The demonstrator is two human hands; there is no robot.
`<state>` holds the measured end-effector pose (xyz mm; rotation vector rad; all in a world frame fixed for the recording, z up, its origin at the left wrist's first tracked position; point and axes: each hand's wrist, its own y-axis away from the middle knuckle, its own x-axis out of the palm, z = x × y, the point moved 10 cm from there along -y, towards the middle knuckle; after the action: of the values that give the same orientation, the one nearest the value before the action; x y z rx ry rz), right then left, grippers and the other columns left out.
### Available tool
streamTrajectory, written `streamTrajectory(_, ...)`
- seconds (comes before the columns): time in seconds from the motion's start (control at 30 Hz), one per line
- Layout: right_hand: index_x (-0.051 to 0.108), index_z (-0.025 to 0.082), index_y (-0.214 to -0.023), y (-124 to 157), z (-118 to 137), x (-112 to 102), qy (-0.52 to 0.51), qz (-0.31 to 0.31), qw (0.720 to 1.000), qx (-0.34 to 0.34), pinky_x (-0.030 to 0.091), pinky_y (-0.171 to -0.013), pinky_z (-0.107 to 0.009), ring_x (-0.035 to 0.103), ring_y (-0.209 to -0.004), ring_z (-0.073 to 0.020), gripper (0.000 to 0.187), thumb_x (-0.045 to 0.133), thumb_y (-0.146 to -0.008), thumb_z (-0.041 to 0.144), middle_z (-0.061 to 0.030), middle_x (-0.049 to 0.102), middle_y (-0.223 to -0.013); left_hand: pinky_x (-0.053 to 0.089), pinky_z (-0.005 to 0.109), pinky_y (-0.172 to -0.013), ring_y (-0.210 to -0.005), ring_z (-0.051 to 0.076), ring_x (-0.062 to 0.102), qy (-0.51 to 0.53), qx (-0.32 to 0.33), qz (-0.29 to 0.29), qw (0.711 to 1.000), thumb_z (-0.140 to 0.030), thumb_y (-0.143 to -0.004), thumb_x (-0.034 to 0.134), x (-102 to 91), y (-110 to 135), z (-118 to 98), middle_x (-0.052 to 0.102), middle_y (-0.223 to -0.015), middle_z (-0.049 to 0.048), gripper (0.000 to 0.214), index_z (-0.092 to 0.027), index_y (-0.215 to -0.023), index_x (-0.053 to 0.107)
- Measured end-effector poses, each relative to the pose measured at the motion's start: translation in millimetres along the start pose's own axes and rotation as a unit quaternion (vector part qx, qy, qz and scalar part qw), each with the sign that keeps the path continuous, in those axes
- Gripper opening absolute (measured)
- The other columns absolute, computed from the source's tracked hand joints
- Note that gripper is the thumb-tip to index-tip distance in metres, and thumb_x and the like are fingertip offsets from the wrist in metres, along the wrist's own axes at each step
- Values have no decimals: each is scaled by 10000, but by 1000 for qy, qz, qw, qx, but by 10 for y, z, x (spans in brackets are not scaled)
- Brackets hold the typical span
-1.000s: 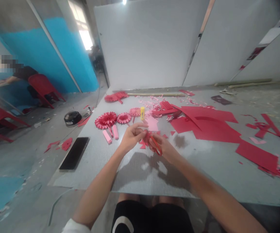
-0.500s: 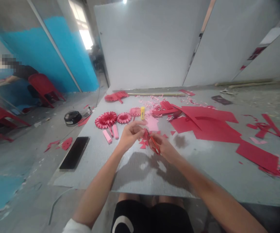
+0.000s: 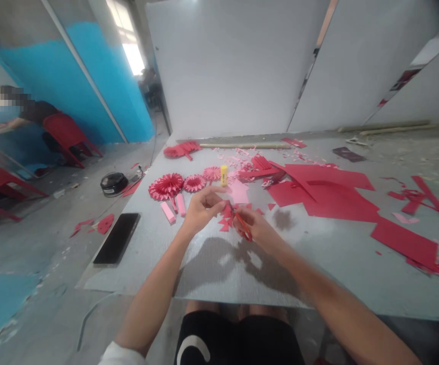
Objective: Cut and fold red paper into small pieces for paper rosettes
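My left hand [image 3: 204,207] pinches a small piece of red paper [image 3: 227,207] over the middle of the table. Orange-handled scissors [image 3: 245,226] are gripped in my right hand [image 3: 256,227], their blades pointing at that paper. Small red paper triangles [image 3: 225,224] lie on the table just below both hands. Behind my fingers are a pink paper sheet [image 3: 239,192] and a yellow glue stick [image 3: 224,175] standing upright. Pleated paper rosettes [image 3: 166,186] and two folded pink strips [image 3: 168,213] rest to the left of my left hand.
Large red sheets [image 3: 341,197] cover the table's right side, with red scraps [image 3: 413,195] beyond. A black phone [image 3: 117,239] lies near the left edge. A bamboo stick [image 3: 245,146] lies along the back. Left, a person [image 3: 38,111] sits on a red chair [image 3: 67,133].
Both hands stay in nearly the same place, the left one a touch lower and further left. The paper piece and scissors remain held; the view has shifted very slightly.
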<state>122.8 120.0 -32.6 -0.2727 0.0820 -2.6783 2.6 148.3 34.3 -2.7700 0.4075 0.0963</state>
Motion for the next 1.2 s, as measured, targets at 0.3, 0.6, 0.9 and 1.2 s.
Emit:
streamTrajectory(0.3, 552, 227, -845, -5, -11, -20, 0, -9, 1000, 10, 281, -452, -246, 407, -538, -107, 396, 706, -818, 590, 50, 476, -635, 471, 212, -572, -629, 110, 618, -5, 7, 2, 1000, -263, -846, 707, -13, 2, -24, 667, -720, 10, 304, -163, -1128, 652)
streamTrajectory(0.6, 556, 231, -864, -15, -35, -47, -1, -3, 1000, 13, 276, -438, -251, 382, -501, -104, 378, 697, -834, 580, 58, 463, -596, 475, 216, -521, -544, 122, 635, 34, -16, 3, 999, -306, -844, 725, -19, -11, 28, 657, -631, 1, 322, -145, -1110, 641)
streamTrajectory(0.9, 556, 213, -840, 4, -84, -38, 7, 47, 998, 44, 326, -483, -251, 412, -523, -93, 361, 746, -815, 519, 55, 488, -618, 500, 221, -532, -543, 128, 656, 38, -14, 46, 998, -290, -818, 742, 9, -13, -40, 668, -635, 5, 339, -140, -1107, 647)
streamTrajectory(1.2, 573, 206, -840, 64, -9, 13, 12, 72, 996, 59, 337, -504, -245, 435, -553, -94, 354, 746, -821, 514, 41, 508, -645, 505, 223, -529, -544, 130, 653, 37, -15, 89, 995, -258, -821, 739, 47, 22, -84, 667, -639, 10, 342, -135, -1128, 652)
